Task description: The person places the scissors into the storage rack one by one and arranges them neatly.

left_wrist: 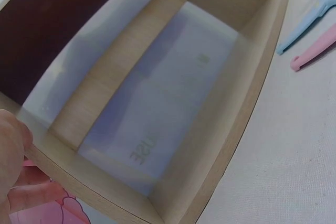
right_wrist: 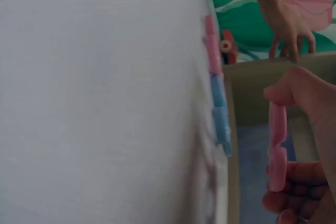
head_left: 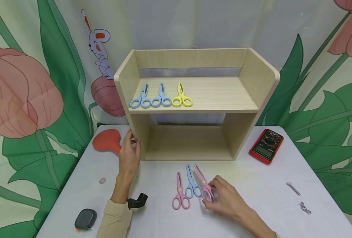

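My right hand (head_left: 227,198) grips a pair of pink scissors (head_left: 204,182) by the handle loops, its blades pointing toward the shelf. In the right wrist view the thumb and fingers hold the pink loops (right_wrist: 277,145) from both ends. Just left of it, blue scissors (head_left: 192,185) and a second pair of pink scissors (head_left: 180,195) lie on the table. With its fingers at the outer side panel, my left hand (head_left: 129,152) touches the wooden shelf (head_left: 190,158) near its lower left corner. Two blue scissors (head_left: 161,97) and one yellow pair (head_left: 181,97) lie in a row on the upper board.
An orange-red paddle-shaped object (head_left: 106,141) lies beside the left hand. A dark grey tape measure (head_left: 86,218) is at front left, near a small round disc (head_left: 102,180). To the right are a red multimeter (head_left: 266,146), a bolt (head_left: 293,188) and a small metal piece (head_left: 305,208).
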Demonstrator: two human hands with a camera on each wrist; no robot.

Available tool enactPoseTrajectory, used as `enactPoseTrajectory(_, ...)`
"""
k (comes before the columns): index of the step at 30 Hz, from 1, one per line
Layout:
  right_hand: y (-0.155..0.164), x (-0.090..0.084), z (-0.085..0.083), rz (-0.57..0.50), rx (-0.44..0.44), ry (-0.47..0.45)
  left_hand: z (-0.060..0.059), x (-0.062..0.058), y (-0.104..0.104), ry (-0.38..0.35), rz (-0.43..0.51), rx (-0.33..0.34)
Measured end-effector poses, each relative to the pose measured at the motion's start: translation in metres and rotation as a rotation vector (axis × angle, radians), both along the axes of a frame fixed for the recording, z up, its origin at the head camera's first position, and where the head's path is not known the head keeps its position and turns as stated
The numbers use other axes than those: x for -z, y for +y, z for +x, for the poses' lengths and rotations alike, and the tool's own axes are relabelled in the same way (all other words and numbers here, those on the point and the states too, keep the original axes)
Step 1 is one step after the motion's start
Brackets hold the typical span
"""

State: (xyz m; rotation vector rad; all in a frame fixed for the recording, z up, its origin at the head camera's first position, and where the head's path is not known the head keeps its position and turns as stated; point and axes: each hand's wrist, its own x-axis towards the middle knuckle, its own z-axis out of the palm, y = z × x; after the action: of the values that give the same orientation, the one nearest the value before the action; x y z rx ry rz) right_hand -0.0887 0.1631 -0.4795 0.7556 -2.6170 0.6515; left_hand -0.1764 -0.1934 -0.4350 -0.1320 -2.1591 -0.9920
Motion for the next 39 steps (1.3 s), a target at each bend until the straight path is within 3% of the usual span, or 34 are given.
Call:
enactPoseTrajectory(5,-0.002,-0.024,-0.012,-0.114,-0.112,0.066,0.0,0.0,-0.001,-0.003,-0.001,-0.003)
enactPoseTrajectory(10,-0.007,-0.06,-0.025,-0.203,-0.181,0.129,0.002,0.0,-0.004,-0.009,0.009,-0.011)
enactPoseTrajectory(17,-0.017,-0.116,-0.049,-0.307,-0.22,0.285,0.001,-0.001,-0.004,0.008,-0.003,0.006)
enactPoseTrajectory(22,-0.021,-0.154,-0.073,-0.352,-0.174,0.397,-0.001,-0.001,-0.003,0.014,-0.014,-0.001)
enactPoseTrajectory(26,-0.026,-0.18,-0.094,-0.321,-0.076,0.37,-0.001,0.001,-0.003,0.025,-0.015,-0.003)
enactPoseTrajectory(32,-0.03,-0.207,-0.125,-0.227,0.071,0.22,0.0,0.003,-0.002,0.033,-0.01,0.002)
enactPoseTrajectory(39,-0.032,-0.226,-0.148,-0.105,0.12,0.051,0.001,0.002,-0.001,0.03,-0.01,0.01)
